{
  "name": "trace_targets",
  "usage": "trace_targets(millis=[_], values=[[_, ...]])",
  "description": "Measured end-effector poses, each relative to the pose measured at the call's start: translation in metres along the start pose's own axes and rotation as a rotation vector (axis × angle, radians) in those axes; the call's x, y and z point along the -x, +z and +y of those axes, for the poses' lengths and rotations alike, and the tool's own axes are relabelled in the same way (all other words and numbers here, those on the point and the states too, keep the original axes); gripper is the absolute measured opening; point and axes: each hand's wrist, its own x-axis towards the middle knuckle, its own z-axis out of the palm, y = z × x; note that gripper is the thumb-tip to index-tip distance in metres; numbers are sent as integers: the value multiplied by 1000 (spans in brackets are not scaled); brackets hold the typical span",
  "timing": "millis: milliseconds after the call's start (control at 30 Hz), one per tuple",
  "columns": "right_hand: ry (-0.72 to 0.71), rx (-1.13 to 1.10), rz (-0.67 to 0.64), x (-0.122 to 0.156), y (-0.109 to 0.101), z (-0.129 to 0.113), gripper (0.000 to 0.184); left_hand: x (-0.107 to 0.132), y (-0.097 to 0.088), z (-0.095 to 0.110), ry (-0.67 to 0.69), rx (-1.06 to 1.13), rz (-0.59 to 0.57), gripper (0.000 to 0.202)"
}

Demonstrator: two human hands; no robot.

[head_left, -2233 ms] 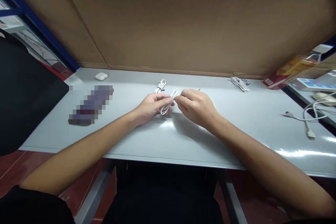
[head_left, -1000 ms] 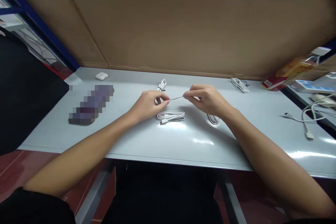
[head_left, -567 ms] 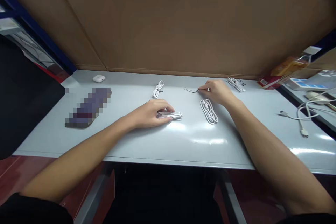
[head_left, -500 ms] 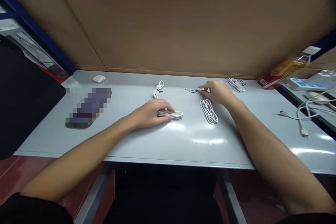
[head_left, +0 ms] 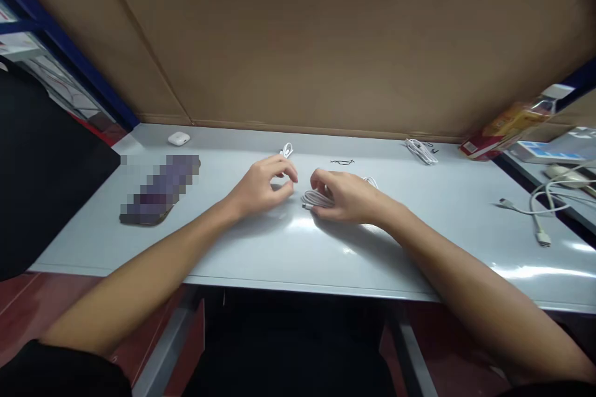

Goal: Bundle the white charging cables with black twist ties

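Observation:
Over the middle of the desk, my right hand [head_left: 347, 195] grips a coiled white cable [head_left: 315, 200], and a connector pokes out at its left end. My left hand [head_left: 265, 187] hovers just left of it with thumb and forefinger apart and nothing between them. Partly hidden behind my left hand lies a bundled white cable [head_left: 287, 149]. Another coiled white cable [head_left: 371, 182] is mostly covered by my right hand. Thin black ties [head_left: 342, 162] lie on the desk beyond my right hand.
A tied white cable [head_left: 421, 152] sits by the back panel. To the left are a pixelated dark object [head_left: 161, 189] and a white earphone case [head_left: 179, 138]. Farther right stand a drink bottle [head_left: 516, 121] and loose cables [head_left: 531, 211] on the grey desk [head_left: 279, 254].
My right hand has moved left and nearer, from the black ties onto the coiled cable. My left hand has let go of that cable and drawn back slightly leftward.

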Motion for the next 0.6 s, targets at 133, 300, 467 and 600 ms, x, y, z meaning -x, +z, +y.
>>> trace_targets(millis=[133, 300, 467, 600], values=[[178, 99, 1, 4, -11, 13, 34, -4, -1, -17, -176, -103, 105, 23], [293, 282, 0, 12, -26, 33, 20, -5, -2, -29, -252, -178, 48, 32], [321, 398, 18, 16, -31, 46, 17, -7, -3, -30, -293, -218, 44, 17], [280, 303, 108, 13, -29, 42, 31, -7, -2, -25, -348, -165, 25, 18]])
